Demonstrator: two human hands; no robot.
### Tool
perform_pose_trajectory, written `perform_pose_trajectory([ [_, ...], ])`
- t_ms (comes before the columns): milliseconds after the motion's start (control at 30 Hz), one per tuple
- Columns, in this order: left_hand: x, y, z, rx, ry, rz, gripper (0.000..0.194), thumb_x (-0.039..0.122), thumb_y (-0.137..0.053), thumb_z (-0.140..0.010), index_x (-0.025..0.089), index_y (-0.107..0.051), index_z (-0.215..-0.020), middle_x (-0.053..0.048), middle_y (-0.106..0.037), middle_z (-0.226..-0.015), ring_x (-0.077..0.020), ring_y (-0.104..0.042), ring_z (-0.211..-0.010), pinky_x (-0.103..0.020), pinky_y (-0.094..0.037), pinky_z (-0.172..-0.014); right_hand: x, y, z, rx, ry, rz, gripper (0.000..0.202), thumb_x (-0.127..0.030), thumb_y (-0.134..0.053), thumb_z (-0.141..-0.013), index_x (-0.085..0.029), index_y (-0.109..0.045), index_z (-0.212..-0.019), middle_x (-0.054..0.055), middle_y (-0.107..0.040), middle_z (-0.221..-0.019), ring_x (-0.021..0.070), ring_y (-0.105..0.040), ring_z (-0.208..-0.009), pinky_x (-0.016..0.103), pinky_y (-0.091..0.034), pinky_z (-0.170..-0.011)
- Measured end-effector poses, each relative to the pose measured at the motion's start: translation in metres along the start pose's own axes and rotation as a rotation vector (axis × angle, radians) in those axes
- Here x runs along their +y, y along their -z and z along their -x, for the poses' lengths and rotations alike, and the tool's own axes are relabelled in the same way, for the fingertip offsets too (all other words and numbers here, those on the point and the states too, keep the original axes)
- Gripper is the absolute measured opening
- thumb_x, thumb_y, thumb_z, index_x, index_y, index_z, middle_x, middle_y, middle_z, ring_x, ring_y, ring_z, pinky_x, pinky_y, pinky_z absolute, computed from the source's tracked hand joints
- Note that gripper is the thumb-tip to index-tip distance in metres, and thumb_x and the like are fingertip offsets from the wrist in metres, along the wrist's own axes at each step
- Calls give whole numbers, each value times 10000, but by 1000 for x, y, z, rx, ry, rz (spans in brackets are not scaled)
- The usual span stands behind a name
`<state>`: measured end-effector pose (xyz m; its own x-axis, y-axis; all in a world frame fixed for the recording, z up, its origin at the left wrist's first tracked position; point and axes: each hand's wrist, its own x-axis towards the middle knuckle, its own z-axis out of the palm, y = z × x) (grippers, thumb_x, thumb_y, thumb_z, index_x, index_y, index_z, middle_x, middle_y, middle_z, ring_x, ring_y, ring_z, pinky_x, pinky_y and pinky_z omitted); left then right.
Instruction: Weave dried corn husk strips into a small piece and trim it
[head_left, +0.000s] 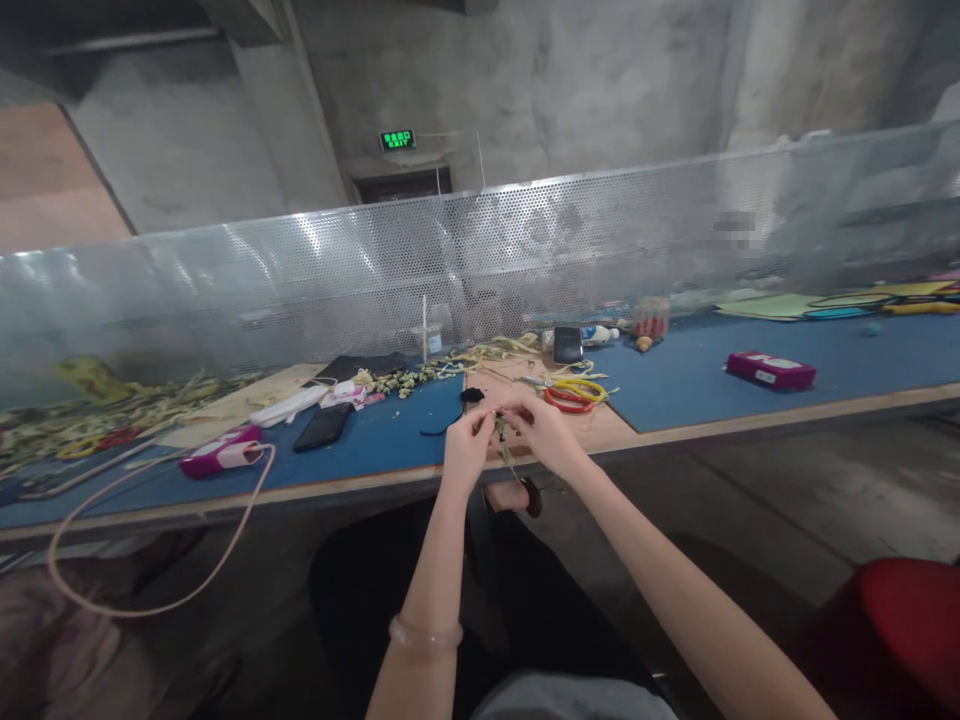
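Observation:
Both my hands meet over the table's front edge, with fingertips pinched close together. Between them is a small green knotted strand [502, 430], plant-like or woven, whose thin end hangs below; its exact kind is too small to tell. My left hand [466, 447] pinches it from the left, fingers closed. From the other side my right hand [545, 432] does the same, thumb and forefinger together. Just behind the right hand lie scissors with yellow handles [579, 387] and another pair with orange-red handles [568, 402]. A small black object [472, 395] rests behind the left hand.
Blue mats [720, 385] cover the table before a perforated metal screen [540, 230]. A black phone [323, 428], magenta boxes [770, 370], a cable [161, 607] and a plastic bottle [598, 336] lie about. Pale green strands [495, 350] line the back. A red seat [911, 610] stands right.

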<state>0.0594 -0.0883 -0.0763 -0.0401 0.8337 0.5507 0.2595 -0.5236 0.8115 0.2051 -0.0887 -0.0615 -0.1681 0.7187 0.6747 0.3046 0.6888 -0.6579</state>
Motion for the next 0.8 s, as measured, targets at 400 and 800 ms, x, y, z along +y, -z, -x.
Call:
perform_pose_trajectory([
  [400, 8, -2, 4, 46, 40, 172, 290, 352, -581, -743, 146, -706, -906, -52, -702, -788, -161, -612, -708, -255, -471, -665, -2, 9, 5, -70, 20, -80, 203, -162, -500, -802, -160, -600, -979, 59, -660, -892, 144, -608, -790, 270, -468, -706],
  [800, 6, -3, 1, -21, 121, 398, 275, 346, -593, -738, 135, -663, -899, -77, -694, -876, -172, -632, -795, -310, -473, -781, -6, 17, 2, -127, 113, 35, 250, -165, -478, -826, -188, -620, -1031, 51, -666, -940, 144, -594, -788, 277, -460, -714],
])
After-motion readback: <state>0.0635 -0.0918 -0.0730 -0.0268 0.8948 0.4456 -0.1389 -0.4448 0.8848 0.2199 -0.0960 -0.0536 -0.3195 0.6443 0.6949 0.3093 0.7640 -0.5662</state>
